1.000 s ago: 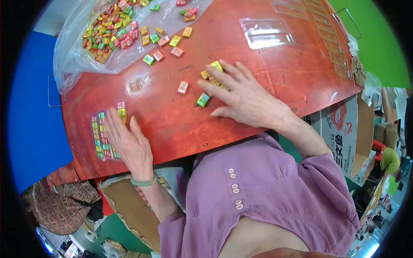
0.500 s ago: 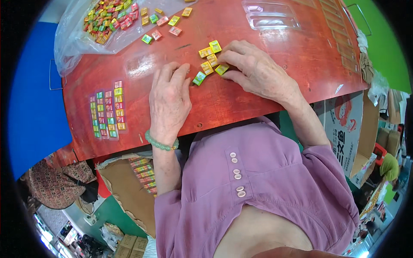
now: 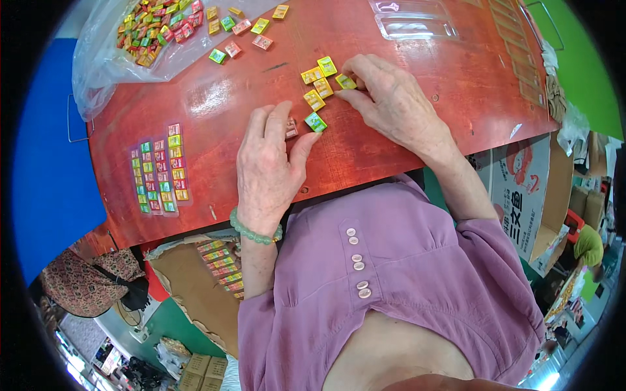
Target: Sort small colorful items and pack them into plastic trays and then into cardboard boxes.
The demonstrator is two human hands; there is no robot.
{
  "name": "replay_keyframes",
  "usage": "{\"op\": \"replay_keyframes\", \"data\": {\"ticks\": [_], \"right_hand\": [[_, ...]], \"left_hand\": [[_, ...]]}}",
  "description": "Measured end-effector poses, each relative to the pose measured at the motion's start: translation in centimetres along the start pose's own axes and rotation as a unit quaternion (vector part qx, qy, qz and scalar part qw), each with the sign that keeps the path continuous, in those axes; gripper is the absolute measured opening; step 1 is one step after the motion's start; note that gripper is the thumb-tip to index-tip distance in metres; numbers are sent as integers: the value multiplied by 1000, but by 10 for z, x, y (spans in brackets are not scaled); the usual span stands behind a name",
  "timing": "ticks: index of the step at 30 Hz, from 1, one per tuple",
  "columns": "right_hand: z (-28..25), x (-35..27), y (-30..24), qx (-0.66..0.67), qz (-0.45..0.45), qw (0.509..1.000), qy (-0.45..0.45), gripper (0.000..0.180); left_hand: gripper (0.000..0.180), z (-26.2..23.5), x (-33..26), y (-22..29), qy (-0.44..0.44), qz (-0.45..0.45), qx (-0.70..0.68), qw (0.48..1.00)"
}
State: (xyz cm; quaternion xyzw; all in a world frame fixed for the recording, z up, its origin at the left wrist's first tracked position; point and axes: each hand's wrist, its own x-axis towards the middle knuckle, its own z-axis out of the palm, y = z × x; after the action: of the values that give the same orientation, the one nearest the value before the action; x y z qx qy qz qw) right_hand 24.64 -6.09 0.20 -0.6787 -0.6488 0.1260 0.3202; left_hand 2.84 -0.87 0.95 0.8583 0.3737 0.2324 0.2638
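Observation:
My right hand pinches a small yellow-green box between thumb and index finger. Left of it, several yellow boxes lie in a loose cluster on the red table. My left hand, a green bead bracelet at its wrist, rests with thumb and fingers apart. Its thumb tip touches or nearly touches a green box, and a red box sits between thumb and index finger, partly covered. Further left stand clear trays filled with rows of coloured boxes.
A clear plastic bag at the far left bears a heap of little boxes, several strewn beside it. Clear trays lie at the back right. Below the table's front edge are an open carton and a printed carton.
The green box has shifted right, beside my left thumb, and a red box now shows by that hand. My right hand has moved its yellow-green box up and slightly right.

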Motion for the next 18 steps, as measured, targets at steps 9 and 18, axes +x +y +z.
{"op": "replay_keyframes", "data": {"ticks": [9, 18], "right_hand": [[-6, 10, -5, 15, -25, 995, -91, 32], [-7, 22, -7, -16, -29, 990, -133, 35]], "left_hand": [[36, 14, -2, 0, 10, 23, -33, 999], [30, 7, 1, 0, 4, 2, -42, 999]]}}
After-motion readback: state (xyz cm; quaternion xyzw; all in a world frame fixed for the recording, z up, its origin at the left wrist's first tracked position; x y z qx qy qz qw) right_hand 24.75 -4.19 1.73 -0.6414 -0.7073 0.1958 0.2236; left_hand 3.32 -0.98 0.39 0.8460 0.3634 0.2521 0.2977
